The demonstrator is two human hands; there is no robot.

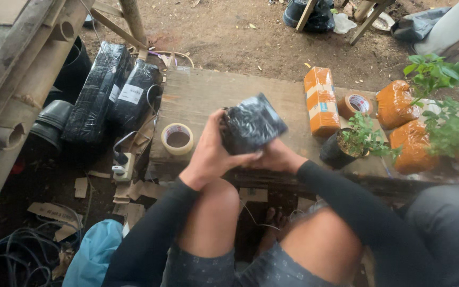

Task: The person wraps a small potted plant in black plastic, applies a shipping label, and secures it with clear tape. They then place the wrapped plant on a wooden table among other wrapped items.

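Both hands clasp a black wrapped bundle (252,126) above the wooden board (213,95): left hand (211,151) closed round its side, right hand (277,158) underneath. Best kept level and firmly pinched, with the tape roll (177,138) just beside.

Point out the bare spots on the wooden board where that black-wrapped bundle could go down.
The wooden board is bare in the middle, between the clear tape roll and the orange-taped box, beyond the black-wrapped bundle. The right end is crowded: brown tape roll, potted plant, orange-wrapped parcels.
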